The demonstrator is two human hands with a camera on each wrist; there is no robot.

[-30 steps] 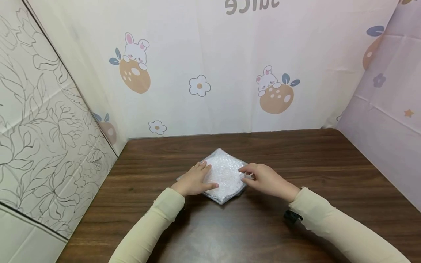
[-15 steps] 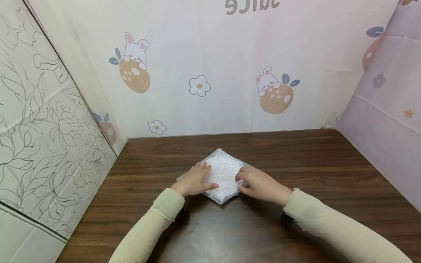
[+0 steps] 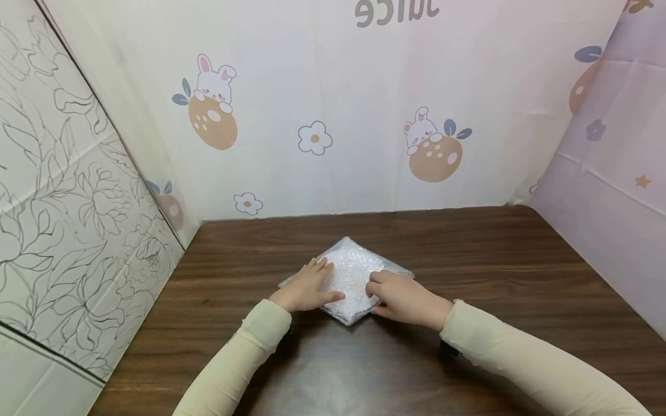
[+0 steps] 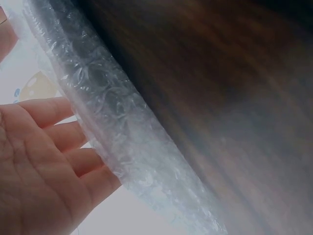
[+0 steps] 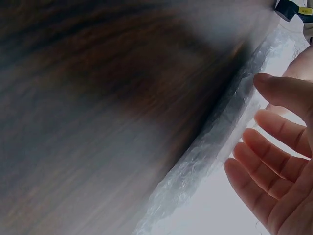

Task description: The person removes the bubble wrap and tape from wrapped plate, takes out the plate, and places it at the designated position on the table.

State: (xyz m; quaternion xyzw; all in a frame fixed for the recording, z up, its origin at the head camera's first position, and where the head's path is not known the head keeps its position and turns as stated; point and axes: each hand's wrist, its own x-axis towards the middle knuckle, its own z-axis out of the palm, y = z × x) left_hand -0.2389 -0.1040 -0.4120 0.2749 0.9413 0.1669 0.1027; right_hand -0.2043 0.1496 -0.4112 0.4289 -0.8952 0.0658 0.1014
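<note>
A folded sheet of clear bubble wrap lies flat in a diamond shape in the head view. My left hand rests on its left side with the fingers spread and the thumb pointing right. On the right side, my right hand lies over the wrap, its fingers bent and its thumb low by the near edge. The left wrist view has the fingers of the left hand at the bubbly edge. In the right wrist view, the fingers of the right hand are loosely bent, pinching nothing visible.
The dark wooden table carries the wrap near its middle. Behind it hangs a printed curtain with rabbits and oranges. A floral panel stands along the left, and a pale purple cloth along the right.
My right hand has moved left and slightly nearer over the wrap, its fingers more bent, uncovering the right corner. The left hand stays in place.
</note>
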